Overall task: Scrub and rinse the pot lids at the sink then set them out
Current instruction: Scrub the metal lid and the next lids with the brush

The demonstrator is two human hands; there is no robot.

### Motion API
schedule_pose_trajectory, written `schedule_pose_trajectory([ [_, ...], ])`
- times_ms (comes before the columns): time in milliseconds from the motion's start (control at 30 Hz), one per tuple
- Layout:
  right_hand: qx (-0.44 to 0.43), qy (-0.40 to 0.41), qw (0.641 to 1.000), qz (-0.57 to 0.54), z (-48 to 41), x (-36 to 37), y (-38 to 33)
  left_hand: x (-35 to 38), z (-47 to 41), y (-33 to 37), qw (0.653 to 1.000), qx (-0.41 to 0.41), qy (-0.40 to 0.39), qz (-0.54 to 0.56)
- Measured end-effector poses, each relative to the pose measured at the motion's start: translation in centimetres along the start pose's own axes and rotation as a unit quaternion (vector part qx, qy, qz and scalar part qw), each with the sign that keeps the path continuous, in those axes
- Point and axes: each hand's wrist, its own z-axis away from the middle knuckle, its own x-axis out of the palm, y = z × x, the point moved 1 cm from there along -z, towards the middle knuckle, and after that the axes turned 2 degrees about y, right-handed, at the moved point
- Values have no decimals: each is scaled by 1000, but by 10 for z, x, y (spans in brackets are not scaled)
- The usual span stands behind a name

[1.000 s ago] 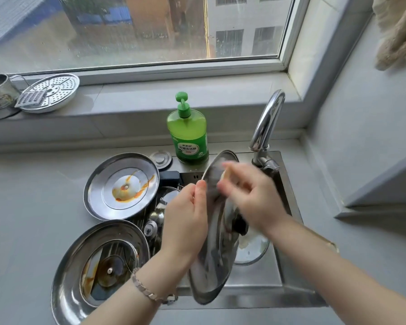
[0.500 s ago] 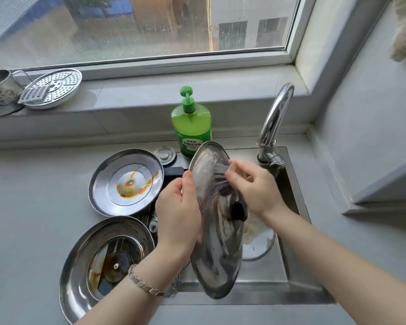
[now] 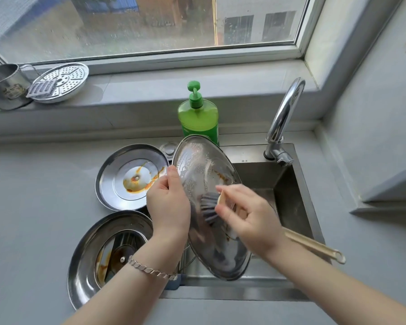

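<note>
My left hand (image 3: 168, 202) grips the left rim of a steel pot lid (image 3: 197, 165) and holds it tilted on edge over the sink (image 3: 298, 207). The lid's inner face is wet and soapy, with an orange smear near its middle. My right hand (image 3: 249, 216) grips a dish brush; its grey bristles (image 3: 208, 207) press on the lid's inner face and its pale handle (image 3: 314, 247) sticks out to the right. Two more steel lids with orange stains lie at the sink's left: one farther back (image 3: 117, 184), one nearer (image 3: 85, 261).
A green soap pump bottle (image 3: 198, 116) stands behind the sink, next to a small round plug (image 3: 168, 148). The chrome faucet (image 3: 283, 120) arches over the sink's back right. On the window sill at left sit a perforated steamer plate (image 3: 66, 78) and a metal cup (image 3: 2, 87).
The lid has turned so its inner face now shows toward me. My right hand has moved down the lid, and the brush's bristles and handle have come into view.
</note>
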Motion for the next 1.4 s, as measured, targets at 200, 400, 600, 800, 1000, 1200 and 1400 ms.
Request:
schedule_pose_trajectory([
  [200,78,21,996,-25,-21,-7,3,1,9,-3,1000,5,-8,-6],
  [400,123,-2,991,-54,-30,-8,10,-2,13,-6,1000,15,-16,-3],
  [600,-54,-26,998,30,-4,6,-30,-1,-1,-1,999,-32,6,12],
  [800,-4,-29,998,47,-25,-9,-17,-3,1,-5,999,-43,-2,26],
  [1000,-123,-110,983,76,14,3,-41,-7,-11,-1,999,-35,9,2],
  [1200,-79,-21,994,78,-28,2,-45,-1,-3,-7,998,-60,0,7],
  [1400,-173,-135,969,117,27,1,-27,-10,-10,-13,994,-105,21,26],
])
